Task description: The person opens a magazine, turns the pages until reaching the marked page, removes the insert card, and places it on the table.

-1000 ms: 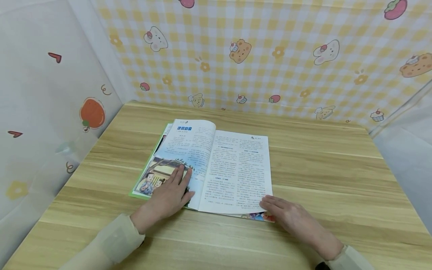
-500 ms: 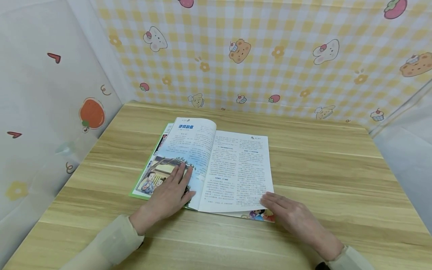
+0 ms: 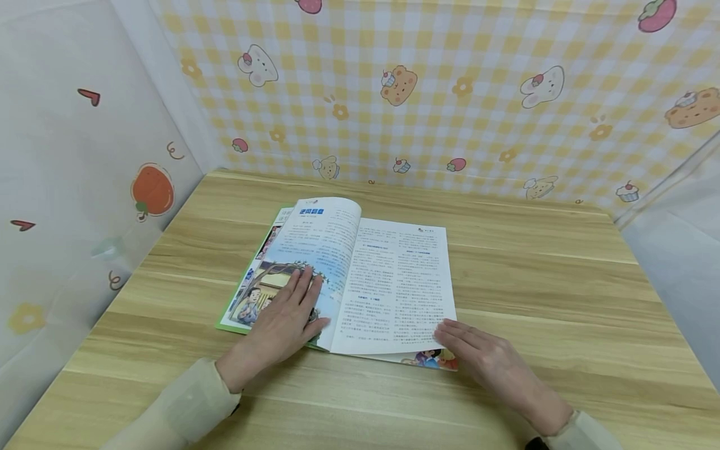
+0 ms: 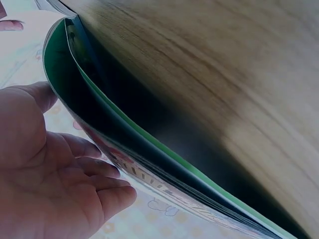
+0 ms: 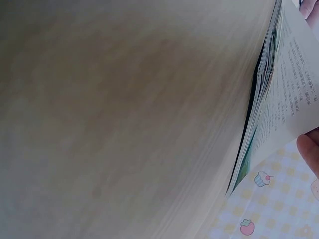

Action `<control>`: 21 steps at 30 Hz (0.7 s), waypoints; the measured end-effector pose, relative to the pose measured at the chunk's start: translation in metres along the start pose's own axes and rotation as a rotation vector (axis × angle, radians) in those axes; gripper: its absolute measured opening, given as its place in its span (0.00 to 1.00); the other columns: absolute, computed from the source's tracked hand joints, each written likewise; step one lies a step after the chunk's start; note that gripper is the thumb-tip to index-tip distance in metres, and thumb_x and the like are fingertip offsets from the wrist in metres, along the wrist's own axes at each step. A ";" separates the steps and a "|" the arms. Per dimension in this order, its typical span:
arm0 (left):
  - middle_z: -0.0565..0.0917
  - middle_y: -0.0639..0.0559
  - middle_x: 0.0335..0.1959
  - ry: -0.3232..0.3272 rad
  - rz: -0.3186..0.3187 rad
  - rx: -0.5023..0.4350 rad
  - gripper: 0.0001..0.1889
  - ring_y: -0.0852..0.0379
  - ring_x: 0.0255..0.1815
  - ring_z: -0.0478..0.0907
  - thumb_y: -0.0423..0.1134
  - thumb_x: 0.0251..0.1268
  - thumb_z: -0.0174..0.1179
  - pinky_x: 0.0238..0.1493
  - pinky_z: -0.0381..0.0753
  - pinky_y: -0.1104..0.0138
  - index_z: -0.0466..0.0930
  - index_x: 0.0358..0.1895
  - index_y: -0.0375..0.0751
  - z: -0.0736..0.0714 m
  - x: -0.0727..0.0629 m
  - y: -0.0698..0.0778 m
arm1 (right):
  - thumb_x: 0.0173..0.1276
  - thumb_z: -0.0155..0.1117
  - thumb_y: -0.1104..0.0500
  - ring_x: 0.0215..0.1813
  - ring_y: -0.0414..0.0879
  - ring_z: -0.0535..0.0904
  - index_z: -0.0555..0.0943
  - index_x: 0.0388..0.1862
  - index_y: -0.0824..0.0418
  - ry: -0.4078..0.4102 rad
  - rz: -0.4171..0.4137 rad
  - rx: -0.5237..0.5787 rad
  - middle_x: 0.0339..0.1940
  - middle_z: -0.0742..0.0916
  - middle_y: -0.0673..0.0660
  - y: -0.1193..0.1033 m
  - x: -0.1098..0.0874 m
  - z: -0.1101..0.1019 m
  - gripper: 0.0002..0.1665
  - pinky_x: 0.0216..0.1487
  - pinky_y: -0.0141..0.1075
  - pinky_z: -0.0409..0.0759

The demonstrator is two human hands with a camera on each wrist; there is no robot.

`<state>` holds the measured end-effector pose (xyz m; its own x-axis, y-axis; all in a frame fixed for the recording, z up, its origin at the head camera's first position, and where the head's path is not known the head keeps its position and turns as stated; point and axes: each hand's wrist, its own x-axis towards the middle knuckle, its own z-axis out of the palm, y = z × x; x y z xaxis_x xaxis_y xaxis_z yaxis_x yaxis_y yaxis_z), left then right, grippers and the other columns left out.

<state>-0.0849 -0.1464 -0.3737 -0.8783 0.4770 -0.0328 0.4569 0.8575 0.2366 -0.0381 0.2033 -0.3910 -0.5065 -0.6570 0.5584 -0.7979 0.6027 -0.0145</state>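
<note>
An open magazine (image 3: 402, 281) lies on the table, printed text on its right page and a blue-tinted illustration on its left. My left hand (image 3: 281, 328) rests with extended fingers on the lower part of the left page; the left wrist view shows the thumb and fingertips against the bowed pages (image 4: 134, 169) above the green cover. At the lower right corner, my right hand (image 3: 495, 362) pinches the right page, whose bottom edge is raised off a colourful page (image 3: 430, 359) beneath. In the right wrist view a fingertip (image 5: 309, 149) meets the lifted page (image 5: 294, 99); the thumb is hidden in the head view.
The wood-grain table (image 3: 534, 281) extends around the magazine on all sides. Behind it hangs a yellow checked cloth (image 3: 450, 125) with cartoon prints, and a white printed cloth (image 3: 84, 156) stands on the left.
The right page's lower corner has risen slightly with my right hand, showing more of the picture below. The left page's outer edge has shifted right, baring more of the sheet under it.
</note>
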 end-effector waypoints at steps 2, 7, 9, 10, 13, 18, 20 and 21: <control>0.49 0.33 0.74 0.003 0.003 0.004 0.37 0.38 0.75 0.44 0.52 0.69 0.51 0.71 0.53 0.49 0.53 0.71 0.29 0.000 0.000 0.000 | 0.79 0.29 0.57 0.44 0.49 0.85 0.83 0.45 0.63 -0.007 0.005 0.000 0.43 0.88 0.57 -0.001 0.001 -0.001 0.30 0.41 0.37 0.82; 0.49 0.34 0.74 0.007 0.006 0.003 0.37 0.39 0.75 0.44 0.52 0.69 0.51 0.72 0.52 0.50 0.52 0.71 0.30 0.001 0.001 0.001 | 0.79 0.29 0.57 0.43 0.50 0.85 0.84 0.44 0.63 0.004 0.001 0.000 0.42 0.88 0.57 -0.001 0.001 0.000 0.30 0.39 0.37 0.82; 0.49 0.34 0.74 0.010 0.009 0.001 0.37 0.39 0.75 0.44 0.52 0.69 0.51 0.72 0.52 0.50 0.52 0.71 0.30 0.001 0.001 0.001 | 0.79 0.30 0.57 0.42 0.50 0.85 0.84 0.44 0.63 0.011 -0.003 0.001 0.42 0.88 0.57 -0.001 0.001 0.000 0.30 0.39 0.37 0.82; 0.49 0.34 0.74 0.012 0.011 0.001 0.37 0.39 0.75 0.44 0.52 0.69 0.51 0.72 0.52 0.50 0.52 0.71 0.30 0.000 0.001 0.002 | 0.79 0.30 0.56 0.43 0.50 0.85 0.84 0.44 0.63 0.008 0.000 0.005 0.42 0.88 0.57 -0.001 0.001 -0.001 0.30 0.39 0.37 0.82; 0.50 0.34 0.74 0.020 0.025 0.009 0.37 0.38 0.75 0.45 0.52 0.69 0.52 0.72 0.52 0.51 0.53 0.71 0.29 -0.001 0.001 0.003 | 0.79 0.30 0.56 0.44 0.50 0.85 0.84 0.44 0.63 0.004 0.002 0.014 0.43 0.88 0.57 -0.002 0.001 -0.002 0.30 0.41 0.37 0.82; 0.50 0.35 0.74 0.000 0.057 0.023 0.37 0.39 0.75 0.45 0.52 0.69 0.52 0.73 0.50 0.52 0.53 0.71 0.30 -0.003 0.006 0.012 | 0.79 0.30 0.56 0.45 0.49 0.85 0.84 0.44 0.63 -0.007 0.012 0.022 0.43 0.88 0.56 -0.003 0.002 -0.003 0.30 0.42 0.37 0.82; 0.49 0.36 0.74 -0.031 0.074 0.014 0.38 0.40 0.76 0.44 0.54 0.69 0.50 0.73 0.49 0.53 0.52 0.72 0.31 -0.003 0.009 0.019 | 0.79 0.30 0.55 0.45 0.49 0.85 0.84 0.44 0.63 -0.021 0.021 0.024 0.43 0.88 0.56 -0.003 0.002 -0.004 0.31 0.42 0.36 0.82; 0.48 0.36 0.75 -0.047 0.089 0.002 0.38 0.41 0.76 0.44 0.54 0.69 0.50 0.73 0.49 0.53 0.52 0.72 0.32 -0.002 0.010 0.023 | 0.79 0.30 0.55 0.45 0.49 0.85 0.84 0.44 0.63 -0.015 0.019 0.023 0.43 0.88 0.56 -0.003 0.002 -0.004 0.30 0.42 0.36 0.82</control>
<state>-0.0839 -0.1225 -0.3663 -0.8264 0.5602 -0.0576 0.5334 0.8114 0.2390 -0.0355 0.2016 -0.3866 -0.5260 -0.6523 0.5457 -0.7953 0.6046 -0.0440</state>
